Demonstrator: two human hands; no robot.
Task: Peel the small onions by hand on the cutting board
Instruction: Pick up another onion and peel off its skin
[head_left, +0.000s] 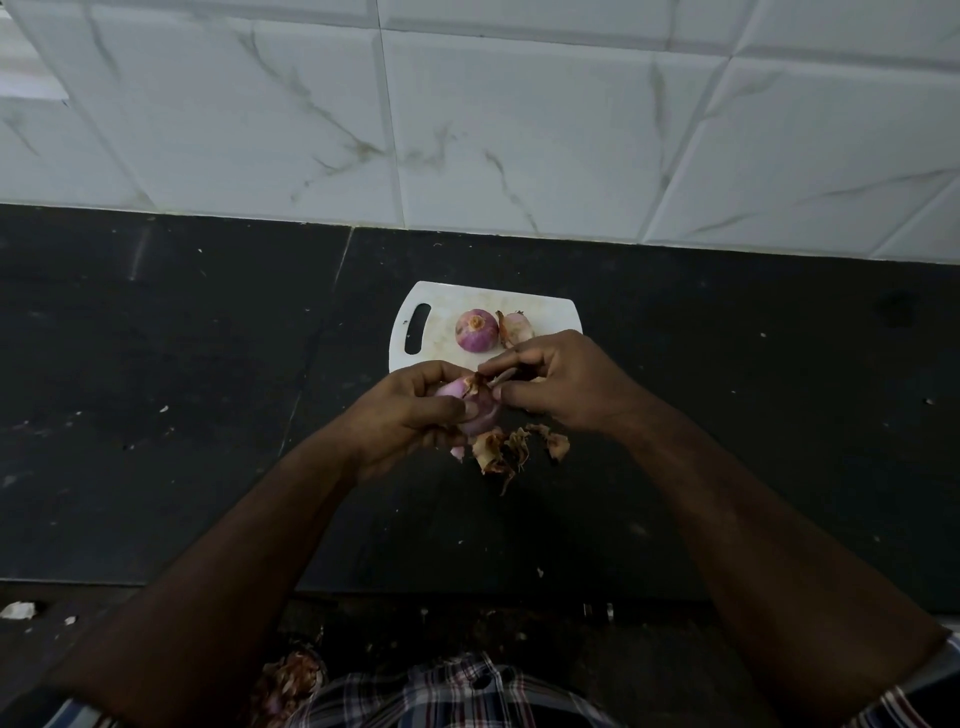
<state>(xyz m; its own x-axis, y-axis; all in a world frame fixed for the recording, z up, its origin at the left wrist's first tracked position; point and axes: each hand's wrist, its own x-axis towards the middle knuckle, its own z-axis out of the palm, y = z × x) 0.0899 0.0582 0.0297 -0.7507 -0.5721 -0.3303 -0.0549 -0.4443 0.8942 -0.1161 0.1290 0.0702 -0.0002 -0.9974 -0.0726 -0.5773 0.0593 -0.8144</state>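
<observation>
Looking down from the head camera, we see our left hand (410, 410) curled around a purple onion (480, 413), thumb pressed on its near side and fingers wrapped over its 9 o'clock flank. Our right hand (563, 384) sits at the onion's 2 o'clock, its thumb and forefinger closed in a pinch on a strip of dry skin (485, 380) at the onion's top. Both hands hover over the near edge of the white cutting board (447, 312). On the board, at 12 o'clock from our hands, lie a second onion (476, 330) and, touching it at 3 o'clock, a paler third onion (517, 328). Loose peelings (511, 449) lie on the dark counter (156, 364) at 6 o'clock.
</observation>
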